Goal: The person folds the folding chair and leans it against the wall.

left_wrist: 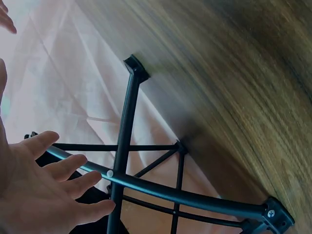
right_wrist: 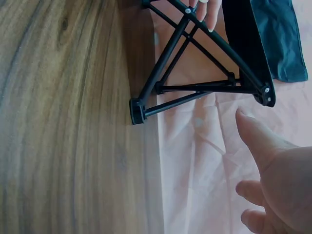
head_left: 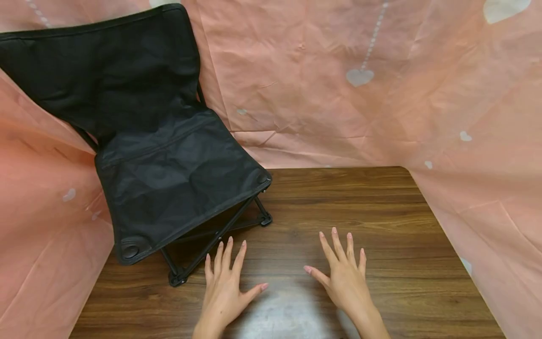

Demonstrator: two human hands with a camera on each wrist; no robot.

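A black folding chair [head_left: 169,160] stands unfolded at the left of the table, its fabric back and seat spread out. Crossed black tubes with plastic feet make up its frame [left_wrist: 195,197]. My left hand [head_left: 223,287], fingers spread and holding nothing, hovers just in front of the chair's near foot. In the left wrist view its fingertips overlap the tubes. Off to the right, my right hand [head_left: 345,278] is held over the wood with its fingers fanned out, nothing in it. The right wrist view shows its thumb [right_wrist: 258,139] pointing toward the chair's seat corner.
Under the chair is a brown wood-grain tabletop [head_left: 402,245]. Pink cloth [head_left: 305,84] printed with white hearts hangs behind and along both sides, meeting the table's edges. A bright reflection lies on the wood between the hands.
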